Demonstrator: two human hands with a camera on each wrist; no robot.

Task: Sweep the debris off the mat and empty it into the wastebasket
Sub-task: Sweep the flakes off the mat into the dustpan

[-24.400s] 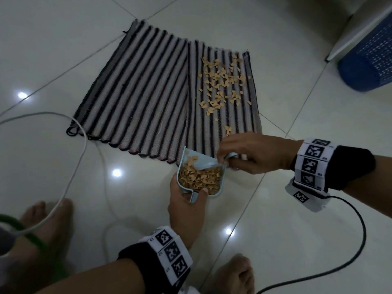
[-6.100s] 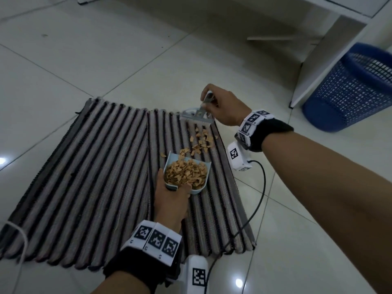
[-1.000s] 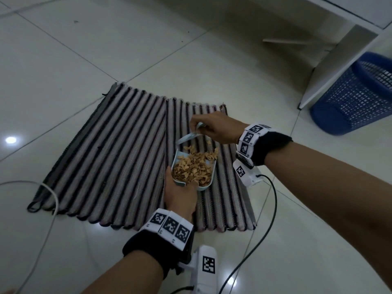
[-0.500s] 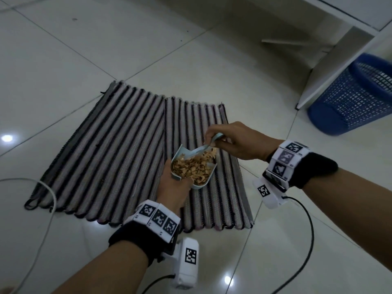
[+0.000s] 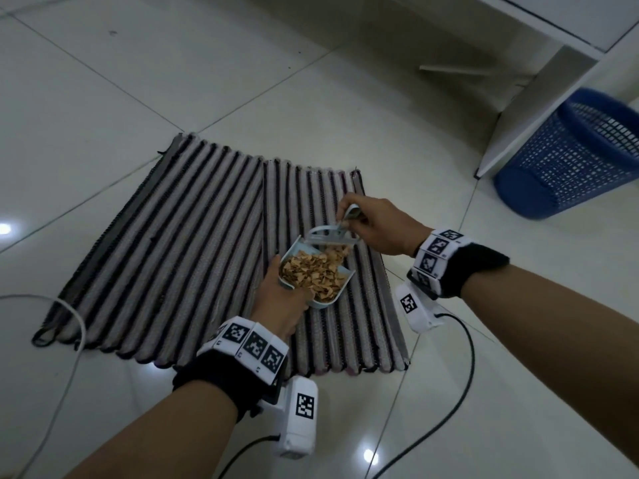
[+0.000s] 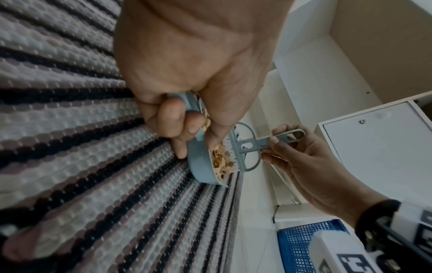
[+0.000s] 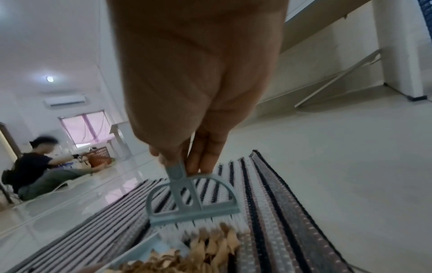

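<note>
The striped mat lies flat on the tile floor, and I see no loose bits on it. My left hand grips the handle of a light blue dustpan heaped with tan debris, just above the mat's right part. My right hand pinches the handle of the small blue brush, whose bristles touch the debris at the pan's far edge. In the left wrist view my fingers curl round the pan's handle. The right wrist view shows the brush over the debris. The blue mesh wastebasket stands far right.
A white furniture panel stands right beside the wastebasket. Cables trail over the tiles near both wrists, and a white cord lies left of the mat. Far off in the right wrist view, another person sits on the floor.
The debris that lay on the mat six seconds ago is now in the dustpan. Over the last second the brush has tipped more upright at the pan's far edge.
</note>
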